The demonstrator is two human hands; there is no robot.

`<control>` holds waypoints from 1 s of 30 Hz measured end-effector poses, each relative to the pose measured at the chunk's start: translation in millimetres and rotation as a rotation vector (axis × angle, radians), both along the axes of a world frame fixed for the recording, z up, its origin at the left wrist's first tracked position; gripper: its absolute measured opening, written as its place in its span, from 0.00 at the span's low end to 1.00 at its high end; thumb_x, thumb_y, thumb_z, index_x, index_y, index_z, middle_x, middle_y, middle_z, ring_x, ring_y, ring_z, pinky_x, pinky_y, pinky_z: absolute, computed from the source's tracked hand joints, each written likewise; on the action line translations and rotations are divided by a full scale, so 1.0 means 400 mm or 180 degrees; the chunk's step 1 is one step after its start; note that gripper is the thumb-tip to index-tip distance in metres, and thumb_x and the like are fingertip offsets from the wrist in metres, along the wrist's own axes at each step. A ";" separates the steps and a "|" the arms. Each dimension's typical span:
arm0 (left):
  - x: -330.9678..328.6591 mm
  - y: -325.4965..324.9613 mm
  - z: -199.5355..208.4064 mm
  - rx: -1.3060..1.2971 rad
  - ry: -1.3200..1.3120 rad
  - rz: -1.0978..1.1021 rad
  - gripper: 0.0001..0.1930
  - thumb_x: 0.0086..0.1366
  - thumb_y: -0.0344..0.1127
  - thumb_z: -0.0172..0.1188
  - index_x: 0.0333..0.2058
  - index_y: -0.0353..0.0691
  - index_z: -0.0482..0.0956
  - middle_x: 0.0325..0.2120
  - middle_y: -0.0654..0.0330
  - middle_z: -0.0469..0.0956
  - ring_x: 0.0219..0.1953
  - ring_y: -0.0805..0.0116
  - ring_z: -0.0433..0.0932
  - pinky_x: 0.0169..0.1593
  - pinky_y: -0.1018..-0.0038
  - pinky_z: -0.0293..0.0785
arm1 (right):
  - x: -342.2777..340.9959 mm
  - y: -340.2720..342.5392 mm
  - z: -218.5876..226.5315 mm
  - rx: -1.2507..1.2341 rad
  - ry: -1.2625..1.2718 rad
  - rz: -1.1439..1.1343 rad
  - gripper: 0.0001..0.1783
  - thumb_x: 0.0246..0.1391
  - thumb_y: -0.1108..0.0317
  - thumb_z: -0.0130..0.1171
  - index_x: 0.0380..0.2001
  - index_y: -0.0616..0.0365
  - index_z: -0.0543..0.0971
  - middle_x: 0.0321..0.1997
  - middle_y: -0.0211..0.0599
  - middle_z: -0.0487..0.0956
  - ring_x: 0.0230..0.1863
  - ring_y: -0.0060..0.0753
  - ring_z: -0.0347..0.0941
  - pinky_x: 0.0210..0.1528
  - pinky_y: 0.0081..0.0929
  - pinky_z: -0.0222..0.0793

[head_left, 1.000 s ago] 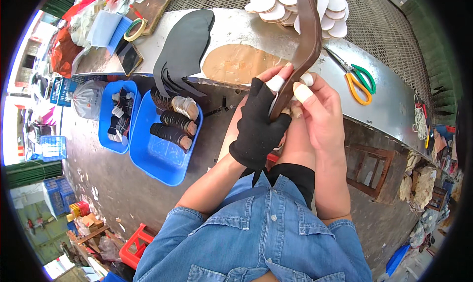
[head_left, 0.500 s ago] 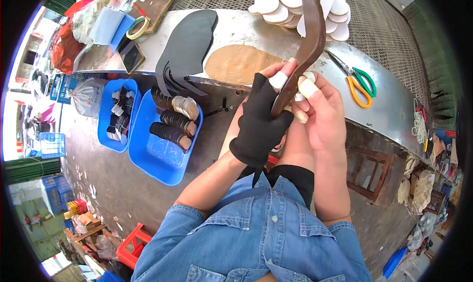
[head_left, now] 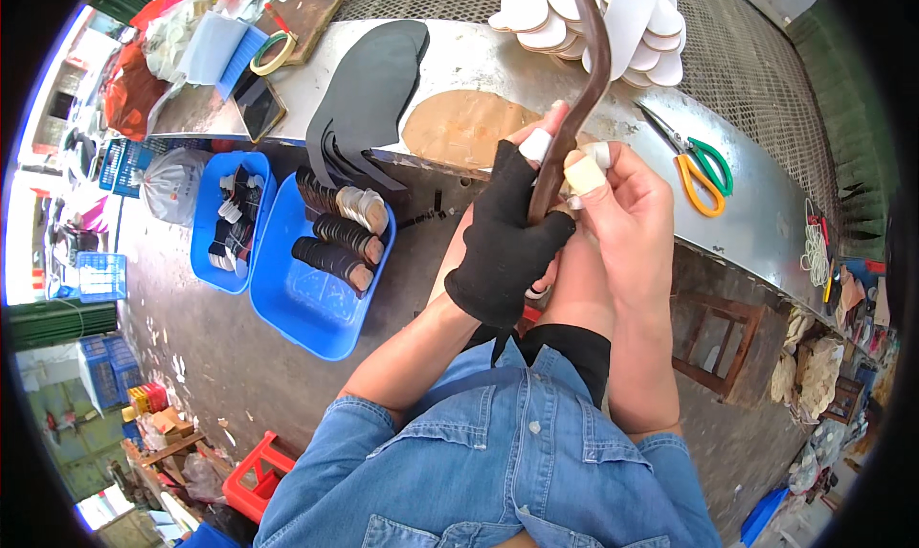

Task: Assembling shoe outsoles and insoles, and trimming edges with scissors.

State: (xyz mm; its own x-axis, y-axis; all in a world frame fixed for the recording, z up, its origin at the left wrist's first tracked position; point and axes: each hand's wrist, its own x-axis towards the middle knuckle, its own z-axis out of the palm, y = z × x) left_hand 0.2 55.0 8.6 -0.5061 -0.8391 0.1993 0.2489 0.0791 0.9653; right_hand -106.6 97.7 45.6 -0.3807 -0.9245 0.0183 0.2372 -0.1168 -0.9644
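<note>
A long dark-brown leather-like strip [head_left: 586,93] rises from between my hands toward the far side of the bench. My left hand [head_left: 512,227], in a black fingerless glove with a white wrap on one finger, closes around its lower end. The right hand [head_left: 617,199] is bare, with white and yellowish tape on its fingertips. Its thumb and index finger pinch at the strip's right edge. Beyond my left hand lies a tan sole-shaped piece [head_left: 464,129], with a dark grey sheet [head_left: 369,89] cut into strips at one end beside it.
White sole-shaped pieces [head_left: 550,31] are piled on the mesh [head_left: 737,60]. Scissors [head_left: 694,160] with green and orange handles lie to the right. Blue bins [head_left: 287,309] with dark stacked pieces stand at left, below a phone [head_left: 257,106] and tape roll [head_left: 273,52]. A red stool [head_left: 258,476] stands lower left.
The strip has turned more edge-on and its upper end has shifted left. My right thumb has moved up and left along its edge; the left hand keeps its hold.
</note>
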 end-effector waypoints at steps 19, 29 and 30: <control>0.013 -0.008 0.016 -0.0626 -0.0147 0.0127 0.37 0.50 0.21 0.53 0.62 0.43 0.58 0.55 0.51 0.60 0.55 0.60 0.65 0.57 0.71 0.61 | -0.008 0.009 0.008 0.0043 -0.0519 0.0262 0.08 0.51 0.72 0.61 0.34 0.63 0.77 0.25 0.24 0.75 0.23 0.08 0.65 0.24 0.08 0.58; 0.014 0.001 0.011 -0.0305 0.0011 0.0041 0.37 0.51 0.20 0.52 0.62 0.43 0.57 0.53 0.53 0.63 0.52 0.63 0.67 0.55 0.72 0.63 | -0.006 0.012 -0.028 -0.0230 -0.0526 0.0488 0.05 0.50 0.75 0.61 0.29 0.64 0.76 0.25 0.24 0.75 0.25 0.10 0.67 0.27 0.11 0.61; 0.017 0.003 0.006 -0.0095 0.0015 -0.0033 0.37 0.50 0.19 0.52 0.62 0.44 0.57 0.52 0.53 0.64 0.52 0.63 0.67 0.55 0.72 0.63 | -0.005 0.016 -0.030 -0.0158 -0.0437 0.0468 0.05 0.50 0.74 0.60 0.29 0.64 0.76 0.25 0.23 0.75 0.25 0.10 0.67 0.28 0.11 0.61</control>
State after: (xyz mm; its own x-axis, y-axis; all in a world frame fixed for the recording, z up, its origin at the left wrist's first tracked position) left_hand 7.1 56.4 11.0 -0.5137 -0.8275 0.2266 0.2543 0.1054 0.9614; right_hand -108.7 104.0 33.8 -0.2439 -0.9695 0.0225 0.3840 -0.1178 -0.9158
